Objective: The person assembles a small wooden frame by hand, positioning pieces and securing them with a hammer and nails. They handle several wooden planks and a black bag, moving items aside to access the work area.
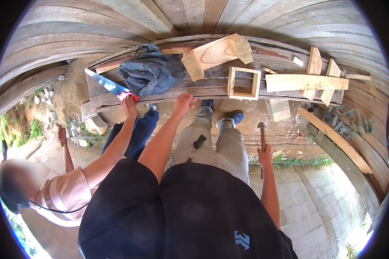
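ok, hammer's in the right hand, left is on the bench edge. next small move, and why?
Probably slide the left hand right along the bench to steady the square wooden frame. The right hand holds the hammer low, head up, away from the bench, and the frame lies loose with nothing holding it. A co-worker's hand is on the saw handle further left.

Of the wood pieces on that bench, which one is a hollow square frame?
The small square frame in the middle of the bench, just right of the left hand. It is open in the centre; the other pieces are solid boards and blocks.
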{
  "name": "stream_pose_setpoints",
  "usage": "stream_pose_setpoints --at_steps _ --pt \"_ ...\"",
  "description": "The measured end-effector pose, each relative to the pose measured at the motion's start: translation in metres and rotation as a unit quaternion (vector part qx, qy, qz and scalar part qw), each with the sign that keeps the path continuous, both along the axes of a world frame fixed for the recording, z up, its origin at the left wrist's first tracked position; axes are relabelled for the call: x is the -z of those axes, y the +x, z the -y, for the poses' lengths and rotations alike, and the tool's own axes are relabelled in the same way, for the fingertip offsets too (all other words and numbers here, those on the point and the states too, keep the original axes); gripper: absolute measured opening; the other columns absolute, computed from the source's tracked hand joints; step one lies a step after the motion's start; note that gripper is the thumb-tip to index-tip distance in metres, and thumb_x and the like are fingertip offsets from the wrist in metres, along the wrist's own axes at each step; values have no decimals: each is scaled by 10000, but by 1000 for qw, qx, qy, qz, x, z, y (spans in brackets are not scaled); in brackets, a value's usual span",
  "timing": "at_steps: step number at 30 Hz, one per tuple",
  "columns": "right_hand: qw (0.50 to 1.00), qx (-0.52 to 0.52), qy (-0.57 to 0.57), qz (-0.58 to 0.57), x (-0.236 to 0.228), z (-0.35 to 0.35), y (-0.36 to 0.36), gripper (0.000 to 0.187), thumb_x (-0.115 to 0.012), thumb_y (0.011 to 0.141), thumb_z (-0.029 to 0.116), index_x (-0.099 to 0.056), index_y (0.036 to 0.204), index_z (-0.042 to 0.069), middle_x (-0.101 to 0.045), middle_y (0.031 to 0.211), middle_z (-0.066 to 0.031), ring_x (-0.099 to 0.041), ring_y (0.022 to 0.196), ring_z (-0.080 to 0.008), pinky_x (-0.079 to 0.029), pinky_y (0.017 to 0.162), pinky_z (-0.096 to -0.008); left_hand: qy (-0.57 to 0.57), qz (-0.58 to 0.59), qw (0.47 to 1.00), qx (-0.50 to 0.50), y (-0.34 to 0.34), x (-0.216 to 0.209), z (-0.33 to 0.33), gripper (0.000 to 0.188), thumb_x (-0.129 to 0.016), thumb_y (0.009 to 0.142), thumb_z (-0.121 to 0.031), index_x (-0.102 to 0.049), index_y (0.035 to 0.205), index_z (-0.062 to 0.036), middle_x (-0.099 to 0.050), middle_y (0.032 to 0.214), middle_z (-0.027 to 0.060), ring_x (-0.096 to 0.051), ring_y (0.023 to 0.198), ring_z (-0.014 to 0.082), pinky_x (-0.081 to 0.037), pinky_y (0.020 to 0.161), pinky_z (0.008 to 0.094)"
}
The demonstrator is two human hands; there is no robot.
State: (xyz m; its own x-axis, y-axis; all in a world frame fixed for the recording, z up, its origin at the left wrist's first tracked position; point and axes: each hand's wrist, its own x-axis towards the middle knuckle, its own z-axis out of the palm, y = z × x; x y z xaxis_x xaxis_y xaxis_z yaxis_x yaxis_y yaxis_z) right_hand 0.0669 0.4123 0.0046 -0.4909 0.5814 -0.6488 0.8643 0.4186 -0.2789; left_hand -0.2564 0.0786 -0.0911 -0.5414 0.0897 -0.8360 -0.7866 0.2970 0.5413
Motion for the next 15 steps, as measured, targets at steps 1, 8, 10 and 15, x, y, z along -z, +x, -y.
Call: stream_pose_setpoints --at_steps 1,8,10,15 --pt "1000 -5 -2 -15 1 2 -5 367 -674 822 201 -528 1118 40 -623 885 -195 -617 765 -352 -474 687 -449 8 4 1000 -19 -1 -1 5 242 -593 943 -272 -611 1059 -61 -724 953 66 -648 617 123 -432 481 234" --pt "998 -40 -35 42 -3 16 -2 414 -664 835 237 -502 1159 37 -649 990 -246 -624 927 -437 -474 819 -506 47 -27 998 -33 -2 -21 17 211 -598 945 -234 -607 1058 -56 -719 977 91 -658 619 130 -428 473 225" --pt "997 -32 -40 57 -10 21 3 410 -665 827 221 -507 1150 26 -647 966 -242 -628 898 -428 -480 787 -499 71 -46 996 -31 -2 -31 18 193 -624 930 -197 -611 1059 -55 -716 980 83 -656 630 119 -428 482 215" --pt "995 -46 -16 90 -15 26 42 398 -675 813 215 -522 1133 34 -646 931 -221 -639 883 -393 -492 762 -467 102 -80 992 1 -2 -52 13 198 -690 888 -146 -628 1055 -60 -702 952 43 -637 649 85 -428 506 201"
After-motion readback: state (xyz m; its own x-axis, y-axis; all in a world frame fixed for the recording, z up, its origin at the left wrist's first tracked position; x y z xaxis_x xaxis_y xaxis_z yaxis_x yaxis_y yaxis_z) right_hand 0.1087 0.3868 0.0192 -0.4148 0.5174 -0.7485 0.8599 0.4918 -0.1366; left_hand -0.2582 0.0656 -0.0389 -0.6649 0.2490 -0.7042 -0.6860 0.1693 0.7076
